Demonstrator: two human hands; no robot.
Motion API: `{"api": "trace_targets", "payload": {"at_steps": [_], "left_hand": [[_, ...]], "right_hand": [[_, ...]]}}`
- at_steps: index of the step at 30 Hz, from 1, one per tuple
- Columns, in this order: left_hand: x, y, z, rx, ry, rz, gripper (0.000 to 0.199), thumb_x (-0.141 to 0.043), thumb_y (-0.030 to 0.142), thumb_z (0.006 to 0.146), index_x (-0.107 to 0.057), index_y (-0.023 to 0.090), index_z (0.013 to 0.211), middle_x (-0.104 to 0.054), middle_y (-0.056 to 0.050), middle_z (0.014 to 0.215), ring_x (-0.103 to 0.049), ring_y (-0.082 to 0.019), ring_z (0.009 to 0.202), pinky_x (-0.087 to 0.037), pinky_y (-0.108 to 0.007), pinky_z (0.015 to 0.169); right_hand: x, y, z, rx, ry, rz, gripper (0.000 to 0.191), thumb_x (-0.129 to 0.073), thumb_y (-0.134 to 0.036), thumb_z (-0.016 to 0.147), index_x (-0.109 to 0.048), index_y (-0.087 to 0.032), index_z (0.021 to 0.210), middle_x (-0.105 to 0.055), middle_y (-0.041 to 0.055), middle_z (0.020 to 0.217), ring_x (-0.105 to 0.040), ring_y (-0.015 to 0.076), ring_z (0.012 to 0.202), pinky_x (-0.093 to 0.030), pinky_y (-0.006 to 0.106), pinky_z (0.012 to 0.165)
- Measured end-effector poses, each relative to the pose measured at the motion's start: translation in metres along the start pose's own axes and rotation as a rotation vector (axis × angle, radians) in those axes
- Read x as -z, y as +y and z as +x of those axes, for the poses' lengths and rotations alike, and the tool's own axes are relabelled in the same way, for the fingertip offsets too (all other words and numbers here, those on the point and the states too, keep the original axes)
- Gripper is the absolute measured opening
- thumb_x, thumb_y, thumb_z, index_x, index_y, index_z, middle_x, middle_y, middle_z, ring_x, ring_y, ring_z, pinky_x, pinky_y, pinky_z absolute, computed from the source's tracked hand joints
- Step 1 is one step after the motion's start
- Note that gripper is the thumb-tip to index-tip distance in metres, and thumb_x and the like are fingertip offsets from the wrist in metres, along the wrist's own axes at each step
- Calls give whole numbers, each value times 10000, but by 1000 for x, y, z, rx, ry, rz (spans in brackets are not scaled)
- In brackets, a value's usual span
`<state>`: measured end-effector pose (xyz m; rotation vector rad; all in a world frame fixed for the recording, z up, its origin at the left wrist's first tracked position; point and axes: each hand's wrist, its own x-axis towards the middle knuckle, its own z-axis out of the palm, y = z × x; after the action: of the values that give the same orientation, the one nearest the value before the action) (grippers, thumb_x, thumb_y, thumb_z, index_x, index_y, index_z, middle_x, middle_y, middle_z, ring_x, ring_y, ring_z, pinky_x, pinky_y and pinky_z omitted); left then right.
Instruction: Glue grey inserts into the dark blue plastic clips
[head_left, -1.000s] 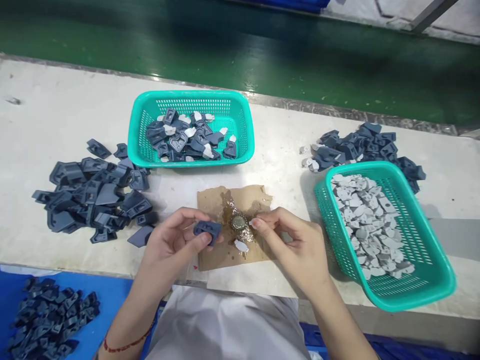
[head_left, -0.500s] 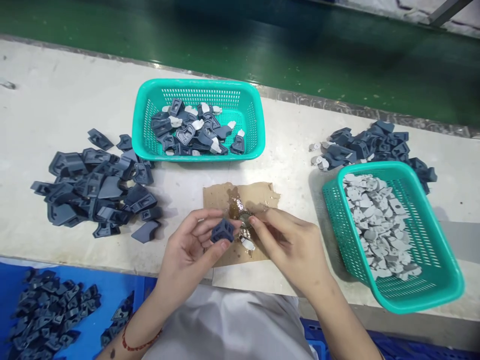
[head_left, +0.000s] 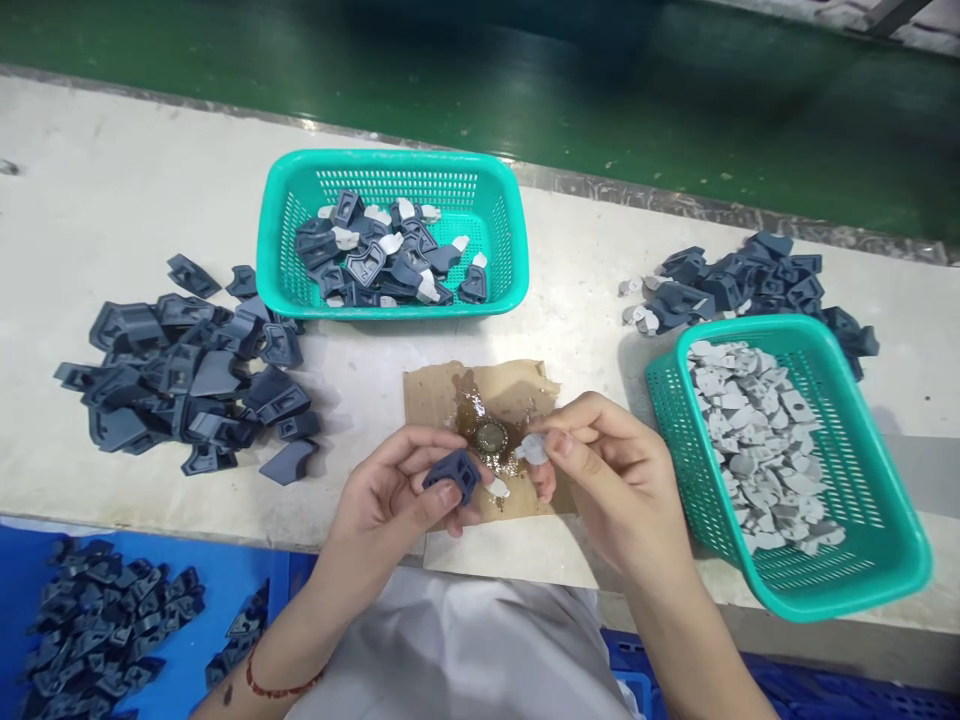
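My left hand [head_left: 405, 490] is closed on a dark blue-grey plastic part [head_left: 454, 474], gripped between thumb and fingers. Between the thumb and forefinger of my right hand [head_left: 600, 470] is a small light-grey plastic piece [head_left: 532, 448], its narrow end pointing left. Both hands are over a brown cardboard sheet [head_left: 525, 380] wet with shiny, sticky liquid. A small round dish [head_left: 492, 437] sits on the cardboard between the hands. Another pale piece [head_left: 498, 488] lies on the cardboard, just right of the dark part.
A green basket [head_left: 394, 312] behind holds dark parts with pale pieces attached. At right, another green basket [head_left: 847, 400] holds light-grey pieces. Heaps of dark parts lie at left [head_left: 187, 380] and back right [head_left: 750, 275]. A blue bin [head_left: 172, 540] with more stands front left.
My right hand has moved right, away from the round dish, and the light-grey piece now shows in its fingers. The dark part in my left hand has turned.
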<state>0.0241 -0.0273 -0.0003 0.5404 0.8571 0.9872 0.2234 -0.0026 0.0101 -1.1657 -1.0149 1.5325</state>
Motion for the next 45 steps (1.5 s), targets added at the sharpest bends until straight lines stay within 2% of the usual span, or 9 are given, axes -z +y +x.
{"api": "trace_targets", "payload": {"at_steps": [3, 7, 13, 19, 24, 28, 33, 38, 45], "left_hand": [[0, -1, 1, -7, 39, 18, 105, -816, 226, 867, -772, 274, 950, -781, 11, 934, -685, -69, 682, -569, -131, 631], [3, -2, -1, -2, -36, 133, 152, -814, 329, 872, -816, 313, 1023, -716, 18, 807, -644, -68, 633, -549, -143, 622], [0, 2, -4, -103, -111, 408, 172, -695, 376, 968, -778, 325, 1110, -611, -5, 959, -587, -106, 801, -475, -183, 697], [-3, 4, -7, -201, -210, 660, 193, -488, 348, 1075, -657, 254, 1076, -587, -20, 1046, -576, -152, 963, -449, -237, 850], [-3, 4, -10, -207, -285, 814, 181, -470, 259, 1081, -574, 290, 1226, -656, 16, 1023, -578, -125, 838, -430, -218, 761], [-4, 6, -10, -232, -315, 856, 224, -469, 243, 1075, -570, 281, 1272, -678, 10, 1056, -589, -134, 858, -438, -220, 773], [-7, 8, -10, -221, -325, 883, 143, -459, 249, 1076, -572, 258, 1163, -574, 38, 863, -506, -121, 715, -391, -219, 653], [-10, 8, -11, -216, -338, 919, 81, -445, 245, 1081, -524, 245, 1063, -563, 49, 871, -453, -104, 670, -344, -217, 600], [-11, 11, -7, -160, -372, 998, 211, -401, 318, 1086, -489, 213, 926, -497, 42, 769, -478, -122, 641, -368, -243, 611]], "right_hand": [[0, 1, 0, -33, -3, 82, 107, -765, -317, 930, -748, -219, 890, -693, -30, 642, -618, 79, 553, -508, 164, 535], [-1, 0, -1, -54, -4, 173, 100, -771, -325, 925, -761, -228, 904, -697, -28, 662, -621, 77, 567, -518, 157, 535], [-2, -3, -5, -1, 15, 151, 154, -747, -350, 945, -734, -218, 868, -667, -30, 635, -602, 78, 543, -502, 168, 519], [-5, -8, -14, 80, -8, 42, 62, -714, -275, 971, -737, -240, 925, -669, -43, 655, -614, 71, 548, -495, 161, 527], [-7, -13, -18, 145, -39, -108, 54, -715, -198, 950, -734, -243, 929, -662, -40, 703, -595, 71, 577, -472, 159, 514], [-7, -17, -17, 176, -67, -195, 72, -731, -168, 930, -726, -240, 931, -666, -43, 730, -607, 67, 604, -472, 155, 530], [-5, -20, -18, 194, -129, -278, 64, -724, -185, 944, -712, -248, 946, -711, -51, 772, -648, 62, 653, -478, 140, 562], [-2, -19, -17, 200, -176, -377, 54, -708, -189, 955, -706, -240, 936, -731, -43, 775, -673, 81, 687, -499, 152, 605], [4, -21, -15, 207, -272, -507, 113, -644, -216, 998, -706, -212, 904, -754, 4, 839, -687, 123, 731, -518, 217, 665]]}}
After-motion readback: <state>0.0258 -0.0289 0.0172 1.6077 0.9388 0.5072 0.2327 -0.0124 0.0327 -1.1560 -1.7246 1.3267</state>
